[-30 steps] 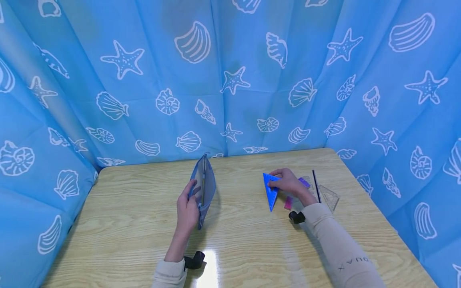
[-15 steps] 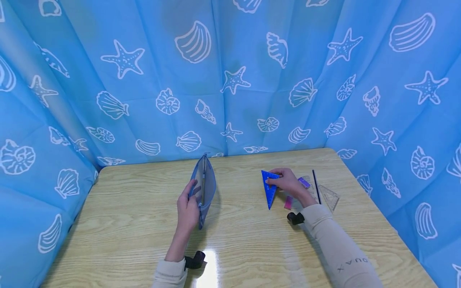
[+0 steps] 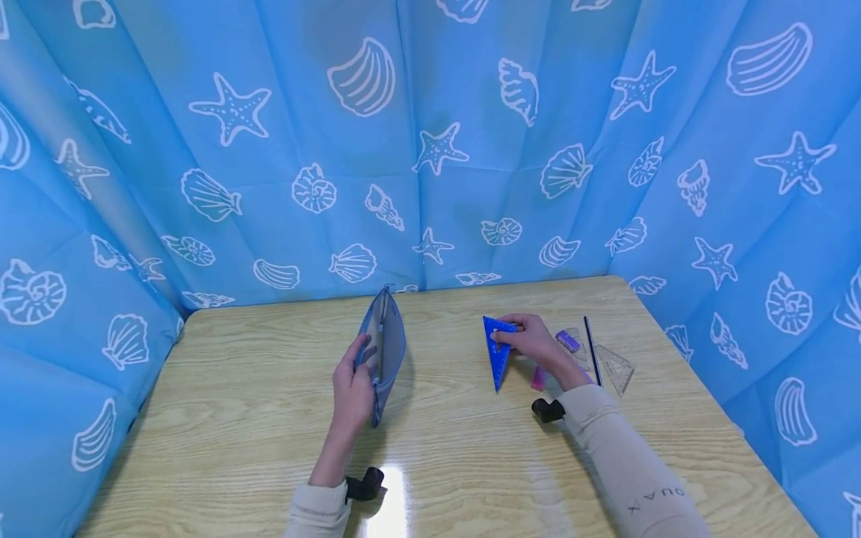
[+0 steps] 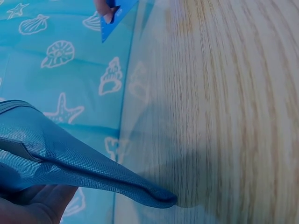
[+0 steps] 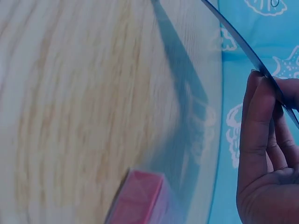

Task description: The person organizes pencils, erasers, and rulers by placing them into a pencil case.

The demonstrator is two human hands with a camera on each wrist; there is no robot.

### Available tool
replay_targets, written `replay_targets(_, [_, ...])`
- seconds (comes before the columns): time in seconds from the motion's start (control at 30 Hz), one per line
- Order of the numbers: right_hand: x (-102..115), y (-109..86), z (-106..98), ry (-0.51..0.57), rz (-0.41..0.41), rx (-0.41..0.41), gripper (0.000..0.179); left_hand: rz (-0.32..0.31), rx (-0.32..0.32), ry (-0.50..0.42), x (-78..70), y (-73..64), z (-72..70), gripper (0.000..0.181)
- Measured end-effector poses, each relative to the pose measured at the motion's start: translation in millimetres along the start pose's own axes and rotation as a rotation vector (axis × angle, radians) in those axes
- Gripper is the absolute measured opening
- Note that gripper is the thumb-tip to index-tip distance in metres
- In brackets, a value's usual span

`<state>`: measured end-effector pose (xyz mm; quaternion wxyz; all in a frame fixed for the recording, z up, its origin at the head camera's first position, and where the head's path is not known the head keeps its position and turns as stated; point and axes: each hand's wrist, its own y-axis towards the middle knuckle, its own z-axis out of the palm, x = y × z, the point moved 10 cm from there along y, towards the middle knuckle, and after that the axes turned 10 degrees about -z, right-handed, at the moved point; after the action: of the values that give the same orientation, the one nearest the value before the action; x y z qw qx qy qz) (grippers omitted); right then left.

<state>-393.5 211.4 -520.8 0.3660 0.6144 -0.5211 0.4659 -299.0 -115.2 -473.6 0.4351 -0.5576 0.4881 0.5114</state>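
Observation:
My left hand [image 3: 352, 396] grips a blue-grey zip pouch [image 3: 390, 351] by its left side, the mouth gaping upward. In the left wrist view the mesh-textured pouch [image 4: 79, 154] reaches down close over the table, thumb and fingers beneath it. Between thumb and fingers, my right hand [image 3: 531, 340] pinches a blue set square [image 3: 499, 359], its long point toward me. Edge-on in the right wrist view, the set square [image 5: 238, 39] is held up off the wood, its shadow falling on the table.
Right of and under my right forearm lie a pink block [image 3: 538, 379], a purple eraser-like block [image 3: 568, 341], a dark pencil-like stick [image 3: 592, 347] and a clear set square [image 3: 615, 368]. A blue shell-print curtain [image 3: 430, 149] hangs behind the wooden table [image 3: 235, 403].
My right hand has shifted slightly left with the blue set square, away from the loose items. The left hand and pouch have stayed nearly still.

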Motion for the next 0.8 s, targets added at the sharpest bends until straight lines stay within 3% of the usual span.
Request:
replay_targets(0.37, [9.4,-0.1,8.7,0.009,-0.021,0.002,0.036,-0.009,-0.007,0.0,1.5,1.4,1.1,0.056])
replay_targets(0.8, [24.0,0.0,22.6,0.039,-0.082,0.065,0.042,0.002,-0.021,0.0,1.2,-0.6,0.4,0.057])
